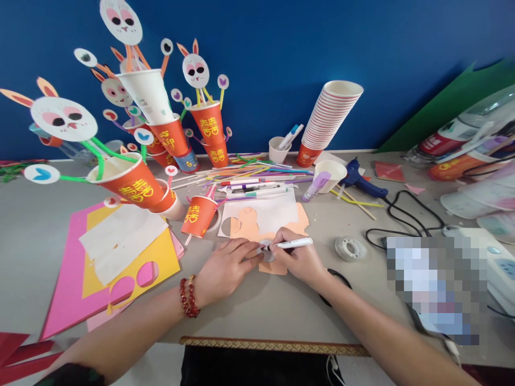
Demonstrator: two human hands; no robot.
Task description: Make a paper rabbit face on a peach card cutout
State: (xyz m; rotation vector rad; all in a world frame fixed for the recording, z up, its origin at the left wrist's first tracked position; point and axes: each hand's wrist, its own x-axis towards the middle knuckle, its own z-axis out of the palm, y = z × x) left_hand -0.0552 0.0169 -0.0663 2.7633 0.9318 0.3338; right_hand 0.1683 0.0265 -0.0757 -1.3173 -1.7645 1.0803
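My right hand (295, 256) is closed around a white marker pen (295, 243), its tip pointing left and down at a small white paper circle (267, 250). Stretched out flat, the fingers of my left hand (229, 262) press on the circle's left side and partly cover it. Beneath lies a piece of cut orange paper (274, 267). More orange paper with rounded cut-outs (249, 222) rests just beyond my hands, over a white sheet (277, 209). Black-handled scissors (341, 276) sit partly hidden under my right forearm.
Cups with rabbit faces (137, 185) stand at the left, near pink and yellow paper (173, 257). Pipe cleaners and pens (257, 187) lie behind. A cup stack (332, 115), blue glue gun (362, 182), clear tape roll (349, 249) and blurred-out phone (438, 289) are at the right.
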